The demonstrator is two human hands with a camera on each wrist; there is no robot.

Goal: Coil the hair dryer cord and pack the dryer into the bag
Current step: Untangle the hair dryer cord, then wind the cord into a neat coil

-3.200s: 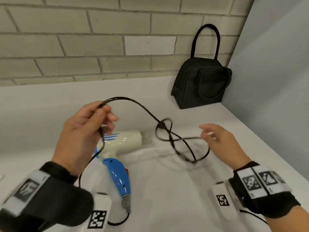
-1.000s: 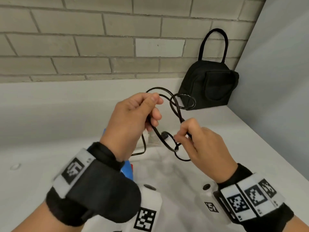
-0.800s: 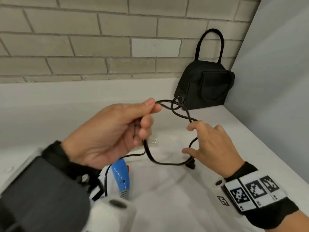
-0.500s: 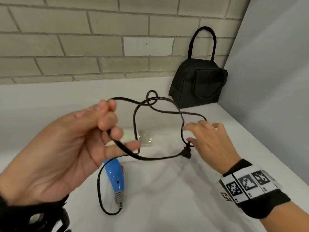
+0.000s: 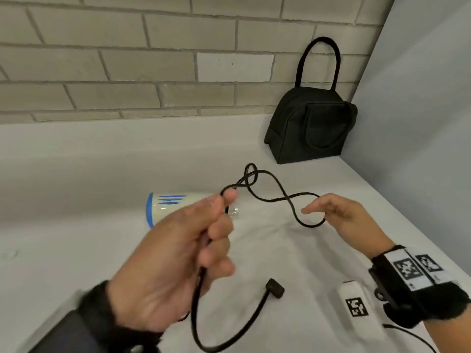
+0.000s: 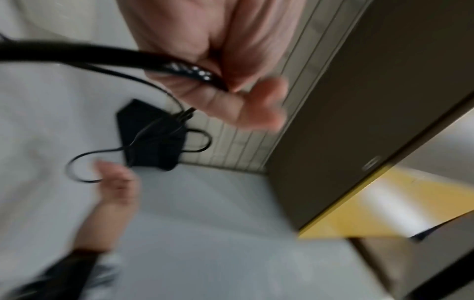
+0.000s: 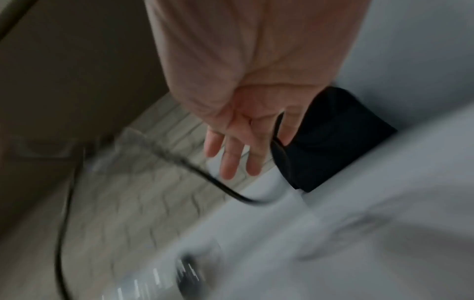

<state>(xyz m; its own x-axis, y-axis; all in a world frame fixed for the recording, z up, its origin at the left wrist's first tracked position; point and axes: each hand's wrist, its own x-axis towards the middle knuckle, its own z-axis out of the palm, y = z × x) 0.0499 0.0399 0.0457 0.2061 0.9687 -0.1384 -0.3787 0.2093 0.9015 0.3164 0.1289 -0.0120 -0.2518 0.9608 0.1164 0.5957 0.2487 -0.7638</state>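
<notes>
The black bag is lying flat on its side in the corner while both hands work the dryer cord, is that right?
Not quite. The head view shows the black bag standing upright in the corner, handle up, not lying flat. The rest holds: the left hand grips the cord and the right hand has a loop hooked over its fingers.

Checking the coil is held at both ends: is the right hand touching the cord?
Touching. In the right wrist view the cord passes between the right hand's thumb and fingers, against the skin.

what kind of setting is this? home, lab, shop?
Likely a staged recording corner, not a lived-in home: a bare white table against a pale brick wall and a plain grey partition, holding only the hair dryer and black bag.
</notes>
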